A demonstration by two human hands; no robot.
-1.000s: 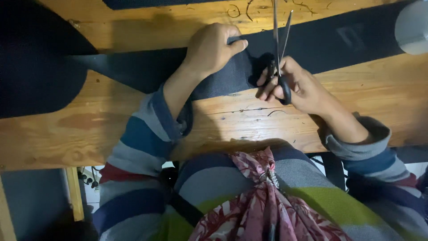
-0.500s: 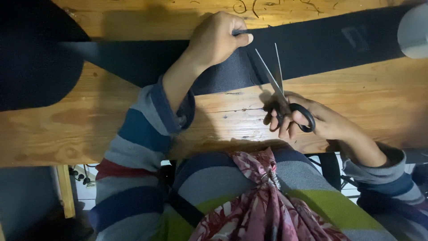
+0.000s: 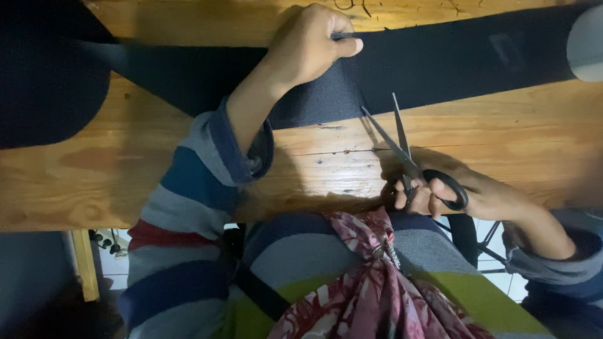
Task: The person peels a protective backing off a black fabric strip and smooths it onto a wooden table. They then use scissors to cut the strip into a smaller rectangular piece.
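1. Left hand [image 3: 311, 44] pinches the top edge of the black fabric strip [image 3: 440, 63], which lies across the wooden table [image 3: 157, 163].
2. Right hand [image 3: 465, 191] grips black-handled scissors [image 3: 408, 157], blades open, tips seemingly just at the fabric's lower edge.

A small pale rectangular label [image 3: 504, 50] lies on the dark fabric strip [image 3: 440, 63], upper right.

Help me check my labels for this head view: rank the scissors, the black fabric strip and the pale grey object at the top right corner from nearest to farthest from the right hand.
1. Scissors: held in the right hand, blades open, pointing up toward the strip.
2. Black fabric strip: across the wooden table, above the blade tips, pinched by the left hand.
3. Pale grey object: far top right edge.
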